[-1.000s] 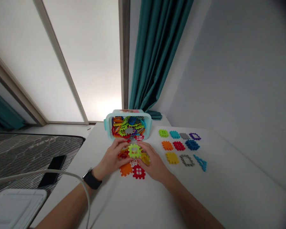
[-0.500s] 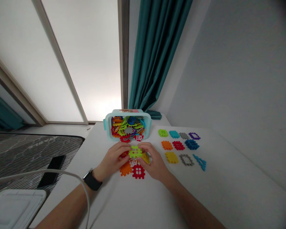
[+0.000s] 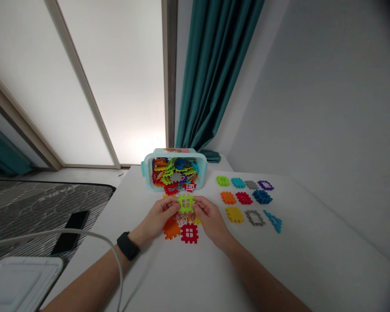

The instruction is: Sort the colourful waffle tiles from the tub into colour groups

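From where I'm watching, the person's left hand [image 3: 159,216] and right hand [image 3: 211,222] meet over the white table [image 3: 195,273], and the fingers and thumbs of both pinch opposite edges of a lime-green interlocking plastic tile [image 3: 186,203], its window-shaped openings facing my camera. Neither hand is spread; both curl in on the tile, which sits just in front of an open pale-blue plastic box [image 3: 147,178] crammed with multicoloured tiles. Right under the hands lie a red tile [image 3: 189,233], an orange tile [image 3: 171,229], and a white window tile [image 3: 182,221], with a yellow tile [image 3: 197,221] mostly hidden behind the right hand. A black smartwatch [image 3: 127,245] sits on the left wrist. To the right, loose tiles lie in three rough rows, including a dark-blue stack [image 3: 261,196], a yellow tile [image 3: 234,214], and a grey window tile [image 3: 255,217]. Off the table's left edge, a black phone [image 3: 69,229] rests on a striped mat [image 3: 26,208], and a white cable [image 3: 84,233] runs across the left forearm [image 3: 91,277]. A teal curtain [image 3: 211,73] hangs behind the table.
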### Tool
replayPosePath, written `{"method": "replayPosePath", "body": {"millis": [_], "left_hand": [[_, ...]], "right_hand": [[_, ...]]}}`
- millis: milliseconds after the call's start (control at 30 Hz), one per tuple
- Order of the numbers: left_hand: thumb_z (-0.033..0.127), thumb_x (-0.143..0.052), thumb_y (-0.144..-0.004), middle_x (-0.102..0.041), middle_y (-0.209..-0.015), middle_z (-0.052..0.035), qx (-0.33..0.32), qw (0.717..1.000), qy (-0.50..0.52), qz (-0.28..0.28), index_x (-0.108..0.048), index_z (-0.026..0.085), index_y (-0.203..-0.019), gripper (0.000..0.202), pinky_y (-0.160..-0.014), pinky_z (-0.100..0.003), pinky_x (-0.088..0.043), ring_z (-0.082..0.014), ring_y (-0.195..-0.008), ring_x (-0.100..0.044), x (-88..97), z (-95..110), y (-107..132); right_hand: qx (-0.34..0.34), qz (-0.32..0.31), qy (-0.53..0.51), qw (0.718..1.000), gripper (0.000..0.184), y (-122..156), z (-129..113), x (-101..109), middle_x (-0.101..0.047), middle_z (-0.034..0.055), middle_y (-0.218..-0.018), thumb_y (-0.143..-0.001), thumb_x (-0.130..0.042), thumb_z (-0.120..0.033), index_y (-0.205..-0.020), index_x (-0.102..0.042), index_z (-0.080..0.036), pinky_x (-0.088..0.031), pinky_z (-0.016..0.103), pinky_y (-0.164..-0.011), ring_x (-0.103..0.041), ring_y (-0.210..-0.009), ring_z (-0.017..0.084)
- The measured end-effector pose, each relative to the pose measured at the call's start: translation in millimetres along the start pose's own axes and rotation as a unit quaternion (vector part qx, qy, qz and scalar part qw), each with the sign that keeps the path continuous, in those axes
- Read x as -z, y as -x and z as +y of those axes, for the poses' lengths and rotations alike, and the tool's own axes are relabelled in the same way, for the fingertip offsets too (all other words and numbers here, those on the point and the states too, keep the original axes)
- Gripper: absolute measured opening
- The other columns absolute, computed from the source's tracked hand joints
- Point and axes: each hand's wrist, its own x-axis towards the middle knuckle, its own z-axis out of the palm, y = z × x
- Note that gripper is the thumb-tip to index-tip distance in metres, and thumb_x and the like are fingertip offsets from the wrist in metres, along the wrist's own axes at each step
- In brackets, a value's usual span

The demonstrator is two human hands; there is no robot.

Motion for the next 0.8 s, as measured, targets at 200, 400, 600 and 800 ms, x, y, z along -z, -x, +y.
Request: {"method": "replayPosePath", "body": {"millis": [200,400,600,800], "left_hand": [[0.053,-0.074,-0.081,-0.064,-0.07,-0.0002,0.014,1.0,0.025,-0.007,-0.063,0.014,-0.088,0.04,-0.063,-0.024,-0.04,-0.0119,-0.063,-0.056,2.8,-3.4,-0.3],[0.051,-0.074,-0.081,-0.063,-0.07,0.0,0.023,0.998,0.061,-0.009,-0.063,0.014,-0.085,0.039,-0.064,-0.024,-0.043,-0.0113,-0.063,-0.057,0.8,-4.8,0.5],[0.051,-0.069,-0.086,-0.058,-0.069,0.0029,-0.029,1.0,-0.002,-0.005,-0.06,0.016,-0.101,0.039,-0.06,-0.023,-0.04,-0.0105,-0.06,-0.053,-0.8,-4.0,0.0],[0.038,-0.054,-0.098,-0.064,-0.085,-0.0035,-0.187,0.954,-0.229,0.042,-0.062,0.018,-0.102,0.022,-0.072,-0.03,-0.048,-0.0162,-0.076,-0.058,1.7,-3.1,5.2]], "right_hand": [[0.009,-0.013,0.012,1.0,0.038,3.1,-5.0,0.5,-0.07,0.0018,-0.075,-0.079,-0.07,-0.055,-0.093,-0.065,-0.02,-0.052,0.028,-0.059,-0.061,-0.061,0.015],[0.016,-0.026,0.031,0.999,0.039,3.9,-5.5,0.1,-0.068,0.0008,-0.074,-0.081,-0.067,-0.058,-0.088,-0.065,-0.02,-0.052,0.029,-0.061,-0.061,-0.062,0.015],[0.0,-0.023,0.075,0.997,0.039,3.0,-4.0,3.4,-0.06,-0.0019,-0.061,-0.086,-0.061,-0.058,-0.077,-0.058,-0.02,-0.046,0.027,-0.057,-0.055,-0.057,0.014],[0.045,-0.095,0.091,0.99,0.038,7.0,-7.8,5.4,-0.063,-0.0001,-0.072,-0.095,-0.047,-0.057,-0.089,-0.058,-0.021,-0.05,0.031,-0.069,-0.061,-0.068,0.017]]}}
